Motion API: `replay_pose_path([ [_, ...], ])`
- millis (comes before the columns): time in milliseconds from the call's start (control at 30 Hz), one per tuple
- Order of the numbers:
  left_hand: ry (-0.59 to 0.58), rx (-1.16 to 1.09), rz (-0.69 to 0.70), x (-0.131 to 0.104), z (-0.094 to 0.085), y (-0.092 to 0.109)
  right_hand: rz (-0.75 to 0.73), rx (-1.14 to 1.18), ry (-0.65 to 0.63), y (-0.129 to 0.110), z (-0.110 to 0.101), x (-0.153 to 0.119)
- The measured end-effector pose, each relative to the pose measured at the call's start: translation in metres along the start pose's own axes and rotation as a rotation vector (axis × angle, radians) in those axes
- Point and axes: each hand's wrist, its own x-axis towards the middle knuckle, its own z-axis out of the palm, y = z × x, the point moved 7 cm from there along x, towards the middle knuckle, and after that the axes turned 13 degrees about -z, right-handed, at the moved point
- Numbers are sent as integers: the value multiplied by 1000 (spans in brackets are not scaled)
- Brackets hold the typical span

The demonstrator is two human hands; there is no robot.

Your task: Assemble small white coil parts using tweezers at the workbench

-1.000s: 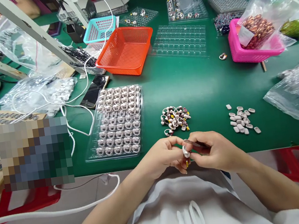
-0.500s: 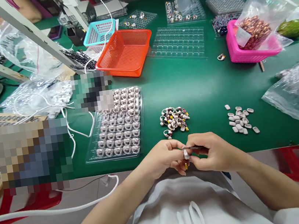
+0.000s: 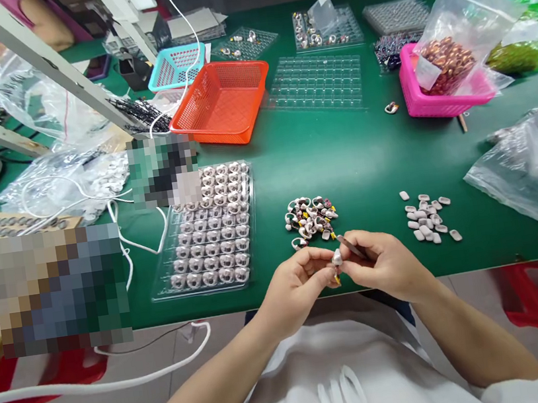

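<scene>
In front of my waist, my left hand (image 3: 297,285) pinches a small pearly-white earphone part (image 3: 336,258) with a yellow tab hanging below it. My right hand (image 3: 387,266) is closed around a pair of dark metal tweezers (image 3: 349,245), whose end points up and left. Its thumb and fingertip also touch the white part from the right. Just beyond my hands lies a pile of similar white looped parts (image 3: 310,217) with yellow tabs. To the right, small pale oblong caps (image 3: 422,214) are scattered on the green table (image 3: 343,158).
A clear tray (image 3: 161,290) filled with rows of shiny parts lies left. Farther back are an orange basket (image 3: 251,124), a turquoise basket (image 3: 156,80), a flat clear tray (image 3: 317,84) and a pink basket (image 3: 423,103) with bagged copper-coloured parts. Plastic bags (image 3: 510,177) lie right; a white cable (image 3: 99,385) crosses lower left.
Both hands have risen slightly toward the pile with the white part. The tweezers have swung from nearly level across the part to tilted, their end now up and away from it.
</scene>
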Motion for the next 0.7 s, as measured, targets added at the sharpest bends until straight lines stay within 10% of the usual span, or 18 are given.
replay_pose_path([
  [533,266,866,667,-19,5,25,117,209,60,14,6,1],
  [700,283,903,643,-18,3,25,117,143,46,11,6,1],
])
